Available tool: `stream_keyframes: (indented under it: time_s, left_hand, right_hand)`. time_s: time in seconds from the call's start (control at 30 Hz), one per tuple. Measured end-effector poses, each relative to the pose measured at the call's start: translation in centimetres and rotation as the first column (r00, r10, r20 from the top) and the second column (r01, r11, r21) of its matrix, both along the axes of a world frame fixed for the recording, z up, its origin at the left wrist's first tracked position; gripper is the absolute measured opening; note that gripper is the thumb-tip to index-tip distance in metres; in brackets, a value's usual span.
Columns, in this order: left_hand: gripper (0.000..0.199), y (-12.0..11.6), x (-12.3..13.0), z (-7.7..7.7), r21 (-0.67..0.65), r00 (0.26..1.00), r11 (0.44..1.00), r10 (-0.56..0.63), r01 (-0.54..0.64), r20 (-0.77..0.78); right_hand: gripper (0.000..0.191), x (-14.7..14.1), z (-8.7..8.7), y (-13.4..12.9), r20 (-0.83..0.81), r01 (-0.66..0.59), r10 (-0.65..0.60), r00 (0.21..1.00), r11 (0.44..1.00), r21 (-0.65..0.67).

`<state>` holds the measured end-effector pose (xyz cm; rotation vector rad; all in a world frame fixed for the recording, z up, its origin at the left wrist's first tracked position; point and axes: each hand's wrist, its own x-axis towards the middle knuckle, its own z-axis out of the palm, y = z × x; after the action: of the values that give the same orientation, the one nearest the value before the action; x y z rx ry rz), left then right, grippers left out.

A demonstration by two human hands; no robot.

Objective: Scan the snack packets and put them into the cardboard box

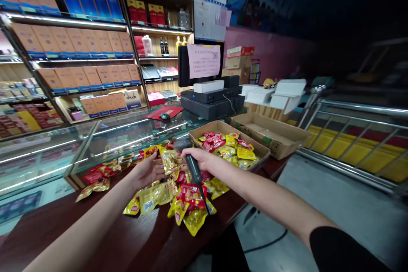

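My right hand is wrapped round a black handheld barcode scanner; its cable hangs down in front of the packets. Facing the scanner head, a shiny gold snack packet stands at the fingertips of my left hand, which appears to grip its edge. Beneath both hands lies a heap of snack packets, with red packets, a yellow packet and a pale gold packet on the dark wooden counter. More red packets lie along the glass to the left.
A cardboard tray of red and yellow packets sits right of the heap, beside another cardboard tray. Behind are a glass display case, a mouse and a monitor. Metal railing stands at the right.
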<state>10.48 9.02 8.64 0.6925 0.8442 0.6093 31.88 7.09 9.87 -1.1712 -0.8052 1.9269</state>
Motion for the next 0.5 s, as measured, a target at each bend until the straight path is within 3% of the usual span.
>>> stream_keyframes:
  time_s: [0.27, 0.4, 0.5]
  left_hand:
    - [0.060, 2.1, 13.0, 3.0, 0.044, 0.979, 0.978, -0.203, 0.202, 0.029]
    - [0.070, 2.7, 19.0, 3.1, 0.109, 0.952, 0.948, -0.304, 0.299, 0.033]
    - [0.077, 3.0, 22.1, 2.6, 0.133, 0.944, 0.936, -0.329, 0.326, 0.000]
  right_hand:
    - [0.015, 11.8, 2.7, -1.8, -0.046, 0.242, -0.241, 0.969, 0.970, 0.032]
    - [0.017, 16.5, 3.8, -3.4, -0.035, 0.370, -0.369, 0.929, 0.928, 0.048]
    - [0.016, 18.9, 3.9, -4.3, 0.020, 0.483, -0.486, 0.874, 0.872, 0.083]
